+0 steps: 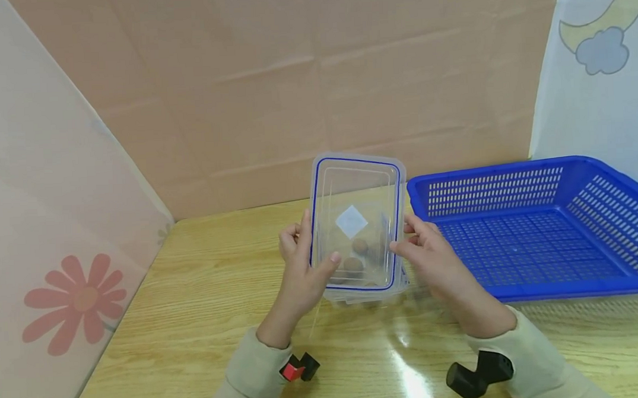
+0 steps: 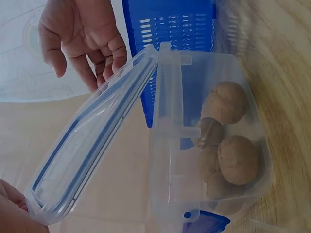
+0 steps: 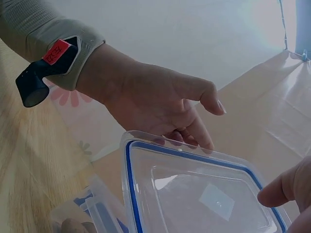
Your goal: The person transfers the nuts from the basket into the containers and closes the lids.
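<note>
A clear plastic lid (image 1: 356, 221) with a blue seal is held tilted above a clear container (image 1: 366, 292) on the wooden table. My left hand (image 1: 316, 249) grips the lid's left edge, thumb on top. My right hand (image 1: 403, 238) pinches its right edge. Several round brown items (image 2: 235, 158) lie inside the container (image 2: 165, 160). In the left wrist view the lid (image 2: 92, 145) slants up from the box rim, with the right hand (image 2: 82, 39) at its far end. The right wrist view shows the lid (image 3: 194, 194) with the left hand (image 3: 155, 102) behind it.
A blue slotted basket (image 1: 534, 225) stands on the table just right of the container, nothing visible in it. Cardboard panels close the back, and a flower-print sheet (image 1: 72, 299) lines the left side. Bare wooden tabletop (image 1: 195, 299) lies to the left and front.
</note>
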A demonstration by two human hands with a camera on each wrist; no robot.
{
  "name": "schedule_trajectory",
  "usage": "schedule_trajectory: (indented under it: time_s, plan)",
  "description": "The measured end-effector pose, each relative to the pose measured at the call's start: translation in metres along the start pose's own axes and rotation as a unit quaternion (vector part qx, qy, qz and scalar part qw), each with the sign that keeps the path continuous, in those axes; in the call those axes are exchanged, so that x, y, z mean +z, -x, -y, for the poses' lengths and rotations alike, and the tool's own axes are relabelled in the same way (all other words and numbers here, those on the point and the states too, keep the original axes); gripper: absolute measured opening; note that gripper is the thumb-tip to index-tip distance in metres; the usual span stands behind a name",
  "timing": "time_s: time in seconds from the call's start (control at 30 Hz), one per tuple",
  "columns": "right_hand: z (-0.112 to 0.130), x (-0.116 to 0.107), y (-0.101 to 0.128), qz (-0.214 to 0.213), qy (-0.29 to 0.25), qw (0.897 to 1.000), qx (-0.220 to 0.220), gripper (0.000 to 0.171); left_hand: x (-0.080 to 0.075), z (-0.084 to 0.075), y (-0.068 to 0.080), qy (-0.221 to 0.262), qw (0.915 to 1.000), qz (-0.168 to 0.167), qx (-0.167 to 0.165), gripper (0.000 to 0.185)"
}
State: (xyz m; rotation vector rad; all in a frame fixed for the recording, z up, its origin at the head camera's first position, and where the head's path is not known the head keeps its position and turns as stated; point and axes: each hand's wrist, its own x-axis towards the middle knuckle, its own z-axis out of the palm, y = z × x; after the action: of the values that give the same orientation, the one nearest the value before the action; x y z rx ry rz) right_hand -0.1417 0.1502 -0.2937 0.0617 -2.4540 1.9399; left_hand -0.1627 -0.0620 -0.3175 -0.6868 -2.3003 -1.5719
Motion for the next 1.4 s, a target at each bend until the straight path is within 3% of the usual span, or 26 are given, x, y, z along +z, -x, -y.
schedule_trajectory:
  time_s: [0.27,0.47,0.6,0.73,1.17,1.4]
  plan:
    - [0.001,-0.001,-0.001,0.007,-0.045,0.999,-0.012,0.056,-0.007,-0.003,0.000,-0.005,0.9996,0.026,0.004,0.086]
    - [0.006,-0.004,0.003,0.012,-0.066,0.998,-0.022,0.057,-0.013,-0.016,0.000,-0.001,0.9989,0.045,-0.012,0.082]
    - [0.012,-0.007,0.004,0.006,-0.061,0.998,-0.030,0.059,-0.018,-0.025,0.000,0.016,0.9977,0.058,-0.030,0.082]
    - [0.014,-0.009,0.005,-0.006,-0.064,0.997,-0.039,0.059,-0.020,-0.029,0.001,0.041,0.9967,0.067,-0.024,0.084]
    - [0.011,-0.002,0.005,-0.054,-0.114,0.990,-0.066,0.045,-0.014,-0.022,0.001,0.123,0.9898,0.055,-0.048,0.079]
    - [0.013,-0.004,0.005,-0.065,-0.109,0.990,-0.057,0.036,-0.012,-0.022,-0.002,0.221,0.9725,0.010,-0.072,0.057]
